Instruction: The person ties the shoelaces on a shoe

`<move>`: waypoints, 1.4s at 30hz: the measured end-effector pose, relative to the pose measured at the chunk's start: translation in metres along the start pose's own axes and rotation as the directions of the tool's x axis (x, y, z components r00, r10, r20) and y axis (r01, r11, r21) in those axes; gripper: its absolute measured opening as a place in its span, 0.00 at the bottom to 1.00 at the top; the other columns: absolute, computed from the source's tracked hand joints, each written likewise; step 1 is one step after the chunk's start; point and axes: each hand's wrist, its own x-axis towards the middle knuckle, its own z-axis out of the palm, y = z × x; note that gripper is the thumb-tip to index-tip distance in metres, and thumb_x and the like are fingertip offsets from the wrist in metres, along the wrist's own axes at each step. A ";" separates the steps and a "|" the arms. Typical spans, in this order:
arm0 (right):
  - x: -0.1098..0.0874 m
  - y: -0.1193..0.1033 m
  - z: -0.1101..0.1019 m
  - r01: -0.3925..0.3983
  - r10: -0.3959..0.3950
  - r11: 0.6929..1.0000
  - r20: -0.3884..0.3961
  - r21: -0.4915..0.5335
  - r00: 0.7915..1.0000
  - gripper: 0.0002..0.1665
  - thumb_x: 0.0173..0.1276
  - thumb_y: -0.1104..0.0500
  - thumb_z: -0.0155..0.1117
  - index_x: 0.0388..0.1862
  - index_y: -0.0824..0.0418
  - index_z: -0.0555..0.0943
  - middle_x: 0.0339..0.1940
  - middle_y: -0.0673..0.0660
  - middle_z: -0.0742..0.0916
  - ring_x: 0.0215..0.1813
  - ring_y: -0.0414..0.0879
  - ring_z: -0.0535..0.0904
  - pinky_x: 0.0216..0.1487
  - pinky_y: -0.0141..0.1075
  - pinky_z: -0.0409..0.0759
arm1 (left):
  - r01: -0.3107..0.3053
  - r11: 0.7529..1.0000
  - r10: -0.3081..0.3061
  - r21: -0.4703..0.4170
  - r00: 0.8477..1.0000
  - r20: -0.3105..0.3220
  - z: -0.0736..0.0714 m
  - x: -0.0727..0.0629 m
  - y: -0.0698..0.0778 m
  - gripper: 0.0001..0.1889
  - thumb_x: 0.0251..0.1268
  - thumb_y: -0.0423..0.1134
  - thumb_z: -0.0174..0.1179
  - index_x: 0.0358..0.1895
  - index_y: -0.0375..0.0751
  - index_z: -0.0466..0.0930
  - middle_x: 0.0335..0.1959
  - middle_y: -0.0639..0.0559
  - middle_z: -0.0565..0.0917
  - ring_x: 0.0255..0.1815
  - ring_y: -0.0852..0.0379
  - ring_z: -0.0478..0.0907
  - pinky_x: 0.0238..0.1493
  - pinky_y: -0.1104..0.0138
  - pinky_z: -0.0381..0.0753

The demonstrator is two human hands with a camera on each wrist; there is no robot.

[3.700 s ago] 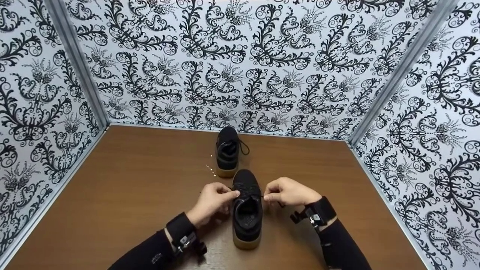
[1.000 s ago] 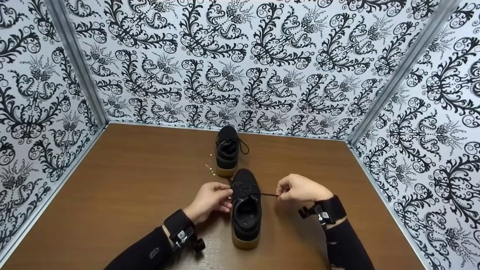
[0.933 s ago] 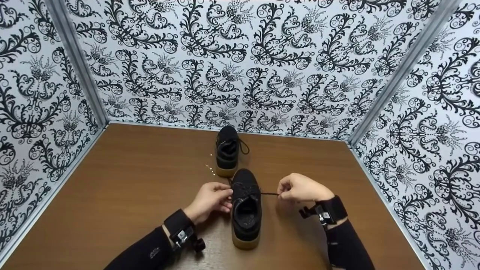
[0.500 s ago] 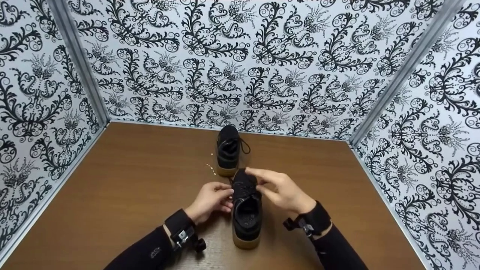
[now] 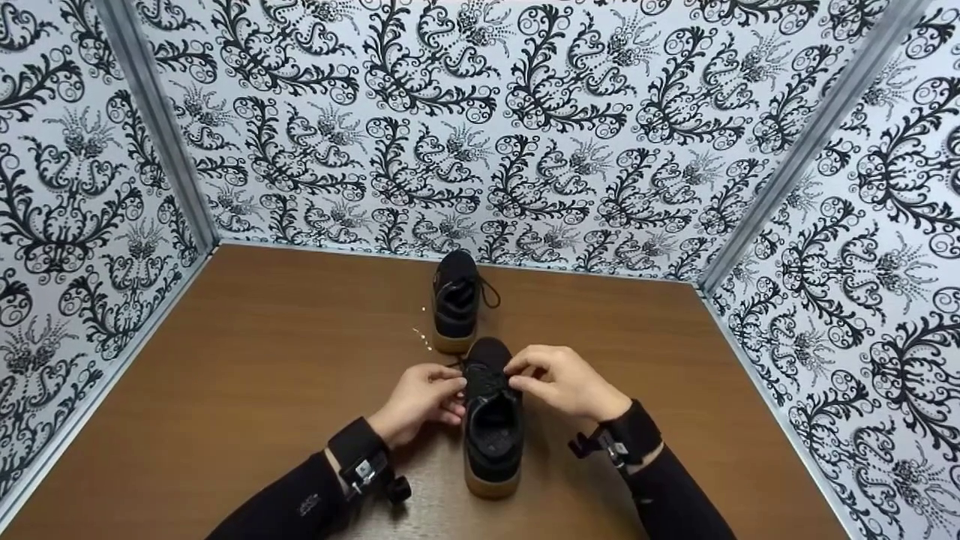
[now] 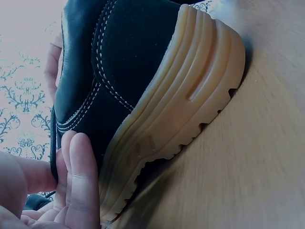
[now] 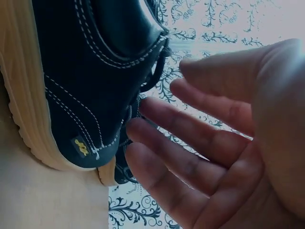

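A black shoe (image 5: 493, 463) with a tan gum sole and white stitching stands in the middle of the table, its heel toward me. At its left side my left hand (image 5: 416, 399) pinches a black shoelace (image 6: 53, 143) between thumb and forefinger; the left wrist view shows the lace running up along the shoe's side. My right hand (image 5: 566, 384) is at the lacing on the other side, fingertips close to the shoe. In the right wrist view its fingers (image 7: 181, 119) are loosely spread, and the right-hand lace loop (image 7: 158, 74) hangs just beyond the thumb tip.
A second black shoe (image 5: 455, 326) stands behind the first, a lace loop out to its right. Small bright specks (image 5: 421, 337) show on the brown table (image 5: 285, 337) to its left. Patterned walls (image 5: 570, 150) enclose the table at the back and both sides.
About a second ago my right hand pulled a lace taut out to the right; it has let go and moved left to the shoe's lacing. My left hand has stayed in place.
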 end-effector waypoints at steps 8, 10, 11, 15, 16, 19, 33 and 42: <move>0.003 0.001 0.012 0.087 -0.087 0.996 0.003 0.000 0.996 0.10 0.81 0.54 0.75 0.54 0.57 0.92 0.54 0.50 0.90 0.53 0.46 0.87 0.45 0.49 0.91 | -0.009 1.000 0.009 0.000 1.000 -0.015 0.000 0.001 0.000 0.19 0.79 0.33 0.68 0.61 0.20 0.80 0.34 0.43 0.87 0.25 0.58 0.87 0.27 0.65 0.89; 0.004 0.001 0.015 0.092 -0.092 0.996 -0.001 -0.010 0.996 0.11 0.81 0.53 0.75 0.54 0.58 0.92 0.55 0.51 0.90 0.56 0.47 0.86 0.46 0.49 0.91 | -0.011 1.000 0.011 -0.008 1.000 -0.024 0.000 0.001 0.001 0.19 0.79 0.33 0.68 0.61 0.20 0.80 0.34 0.43 0.87 0.24 0.58 0.86 0.27 0.65 0.89; 0.004 0.001 0.017 0.095 -0.095 0.995 -0.005 -0.013 0.995 0.11 0.81 0.53 0.75 0.54 0.58 0.92 0.55 0.51 0.89 0.56 0.47 0.86 0.46 0.48 0.92 | -0.012 1.000 0.011 -0.013 0.999 -0.030 0.000 0.002 0.002 0.19 0.79 0.33 0.68 0.61 0.20 0.80 0.34 0.43 0.87 0.24 0.58 0.86 0.27 0.66 0.89; 0.006 -0.002 0.023 0.109 -0.110 0.993 -0.031 -0.038 0.993 0.12 0.79 0.53 0.77 0.53 0.59 0.93 0.55 0.53 0.88 0.56 0.48 0.85 0.47 0.45 0.90 | -0.024 0.999 0.023 -0.037 0.999 -0.045 0.001 0.002 0.005 0.20 0.80 0.33 0.67 0.63 0.19 0.79 0.33 0.43 0.88 0.25 0.58 0.87 0.27 0.66 0.89; 0.006 -0.002 0.025 0.115 -0.117 0.992 -0.039 -0.050 0.992 0.12 0.79 0.53 0.77 0.53 0.59 0.93 0.54 0.53 0.88 0.56 0.48 0.84 0.49 0.45 0.89 | -0.029 0.999 0.027 -0.041 0.998 -0.048 0.001 0.002 0.006 0.20 0.80 0.32 0.67 0.63 0.18 0.79 0.33 0.43 0.88 0.25 0.58 0.87 0.27 0.66 0.89; 0.008 -0.004 0.030 0.127 -0.134 0.987 -0.067 -0.095 0.989 0.12 0.77 0.52 0.79 0.52 0.57 0.94 0.55 0.55 0.87 0.57 0.48 0.83 0.55 0.45 0.86 | -0.045 0.998 0.042 -0.052 0.997 -0.058 0.000 0.002 0.007 0.19 0.80 0.32 0.66 0.63 0.18 0.79 0.32 0.43 0.88 0.25 0.58 0.87 0.28 0.67 0.89; 0.013 -0.004 0.046 0.156 -0.198 0.957 -0.157 -0.245 0.968 0.10 0.73 0.47 0.82 0.46 0.49 0.97 0.46 0.54 0.82 0.53 0.49 0.75 0.55 0.48 0.74 | -0.064 0.997 0.062 -0.050 0.997 -0.041 -0.004 0.006 0.006 0.19 0.82 0.33 0.65 0.63 0.18 0.80 0.35 0.44 0.89 0.29 0.56 0.89 0.34 0.64 0.91; 0.014 -0.013 0.046 0.127 -0.165 0.960 -0.137 -0.250 0.977 0.10 0.72 0.49 0.83 0.46 0.51 0.98 0.42 0.50 0.79 0.48 0.45 0.73 0.52 0.47 0.65 | -0.072 0.995 0.068 -0.069 0.996 -0.052 -0.006 0.007 0.007 0.21 0.81 0.35 0.67 0.62 0.18 0.79 0.38 0.43 0.89 0.32 0.55 0.90 0.33 0.66 0.90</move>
